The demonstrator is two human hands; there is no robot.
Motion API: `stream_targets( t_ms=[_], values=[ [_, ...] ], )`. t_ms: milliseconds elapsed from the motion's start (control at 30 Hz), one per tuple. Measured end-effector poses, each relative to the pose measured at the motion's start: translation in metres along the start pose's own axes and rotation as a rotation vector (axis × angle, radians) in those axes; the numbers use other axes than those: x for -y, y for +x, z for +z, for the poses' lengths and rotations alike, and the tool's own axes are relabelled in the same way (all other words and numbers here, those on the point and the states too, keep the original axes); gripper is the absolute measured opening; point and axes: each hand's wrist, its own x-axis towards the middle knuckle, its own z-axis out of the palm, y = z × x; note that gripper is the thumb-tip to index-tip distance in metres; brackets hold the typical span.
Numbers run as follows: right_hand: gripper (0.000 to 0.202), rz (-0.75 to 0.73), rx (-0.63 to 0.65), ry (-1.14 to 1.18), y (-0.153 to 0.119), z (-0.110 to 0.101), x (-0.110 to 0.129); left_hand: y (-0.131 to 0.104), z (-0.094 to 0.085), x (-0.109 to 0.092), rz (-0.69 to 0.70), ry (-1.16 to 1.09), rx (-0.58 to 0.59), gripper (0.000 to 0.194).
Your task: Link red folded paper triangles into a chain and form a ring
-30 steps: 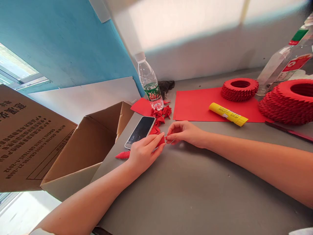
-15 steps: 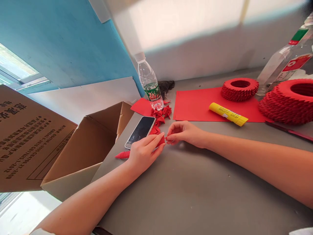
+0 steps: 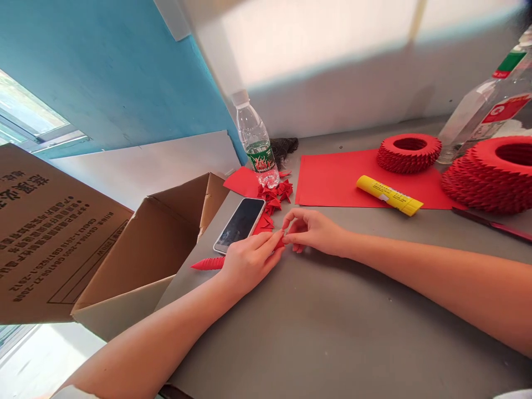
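Low over the grey table, my left hand is closed around a chain of nested red folded paper pieces. Its ribbed, pointed end sticks out to the left of the palm. At the fingertips a bit of red folded paper shows, mostly covered. My right hand meets it there, thumb and index finger pinched on the paper against the left fingertips. Just behind the left hand are a phone and a pile of loose folded red paper pieces.
A water bottle stands behind the pile. Red paper sheets lie at the back, bearing a yellow glue stick and a red paper ring. A bigger ring stack, scissors and large clear bottle are right; an open carton left.
My right fingers have come closer to the left fingertips and press onto the folded paper. More of the ribbed chain shows left of my left hand.
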Motion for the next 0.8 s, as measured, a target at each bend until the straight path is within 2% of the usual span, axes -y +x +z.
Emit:
stream_targets(
  t_ms=[100,300,633,800],
  values=[
    [0.033,0.05,0.001,0.032,0.0002,-0.0016,0.0034,0.0005,-0.001,0.0007,-0.069,0.044,-0.047,0.029],
    [0.027,0.12,0.005,0.03,0.002,-0.004,0.0023,0.0023,-0.003,0.0011,-0.091,0.061,-0.071,0.027],
    [0.024,0.103,0.068,-0.217,0.0006,-0.0014,0.0027,-0.0019,0.0006,-0.0008,-0.017,-0.021,0.034,0.03],
    [0.021,0.093,0.101,-0.284,0.0013,-0.0007,0.0015,-0.0043,0.002,-0.0024,-0.011,-0.015,0.049,0.031]
  ],
)
